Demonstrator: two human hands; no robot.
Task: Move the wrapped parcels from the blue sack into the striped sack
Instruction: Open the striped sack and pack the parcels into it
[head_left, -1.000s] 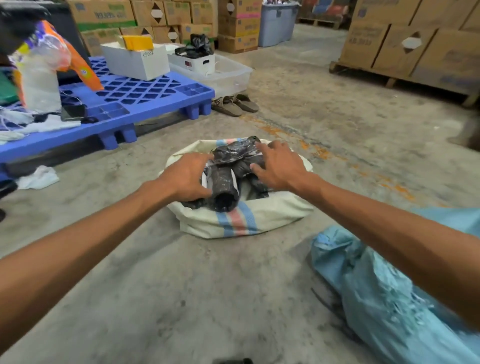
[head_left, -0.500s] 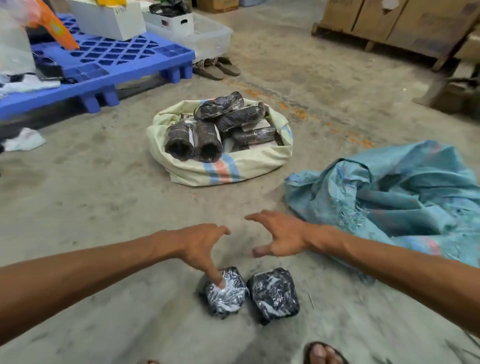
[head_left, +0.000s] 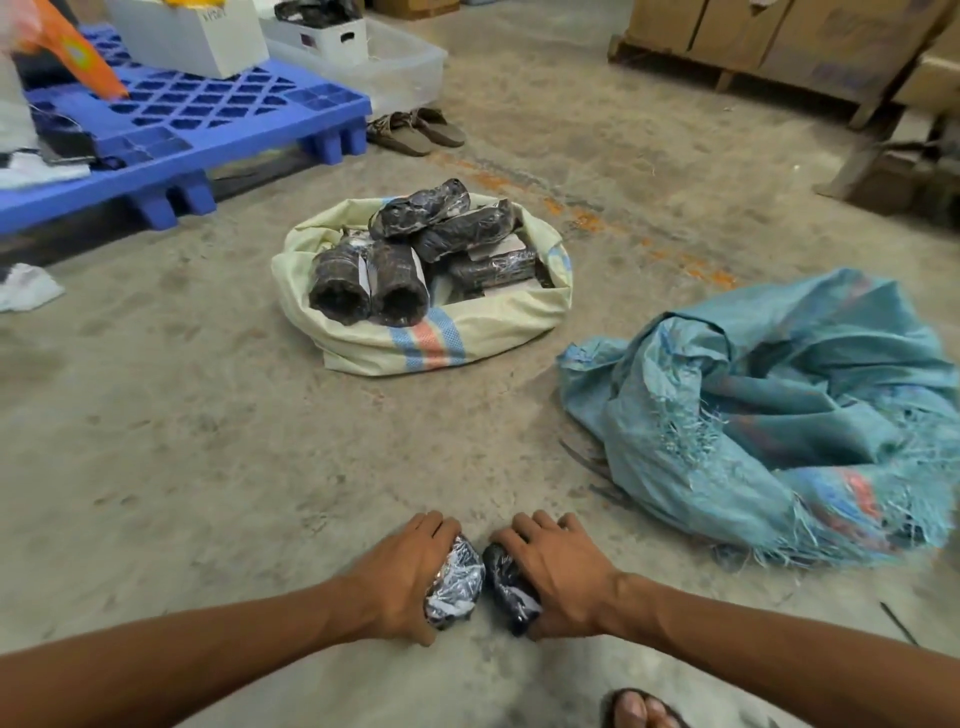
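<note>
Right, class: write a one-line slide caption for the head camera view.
Left hand grips the left parcel, right hand the right parcel, on the floor before the striped sack.

striped sack (head_left: 363, 345): cream weave, one blue-salmon-blue stripe band down the front. stacked parcels (head_left: 452, 228) in it: glossy black wrap, white label patches. left parcel (head_left: 454, 582): black with silver-white glints. right parcel (head_left: 511, 592): darker, near plain black. blue sack (head_left: 779, 389): teal, with a red-and-blue stripe patch by the frayed edge. pallet (head_left: 208, 119): bright blue lattice grid. floor (head_left: 208, 441): grey, with orange streaks.
</note>
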